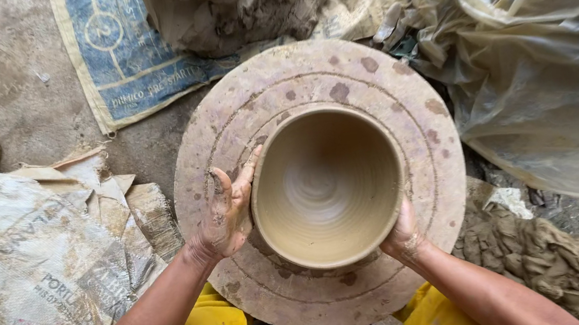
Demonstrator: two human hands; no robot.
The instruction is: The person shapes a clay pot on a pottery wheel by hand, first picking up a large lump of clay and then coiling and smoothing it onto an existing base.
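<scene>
Pot: a wet clay pot [326, 187], wide-mouthed, is seen standing near the middle of a round potter's wheel [400, 96].
Left hand [225, 212]: spread flat, with its grip open against the pot's outer wall.
Right hand [403, 233]: pressed to the wall on the opposite side; its fingers are hidden under the rim, so the grip cannot be told.
Risk: the soft wall could be dented or pushed out of round if uneven pressure were applied by either palm; the rim could be buckled by a slip.
Edges: a bare ring of wheel is left all around the pot.
Open room: little is offered beyond the wheel, which is hemmed by a clay heap [238, 1] behind, plastic sheeting [552, 61] to the right, woven sacks [27, 264] to the left and a clay lump [549, 262] near the right forearm.
</scene>
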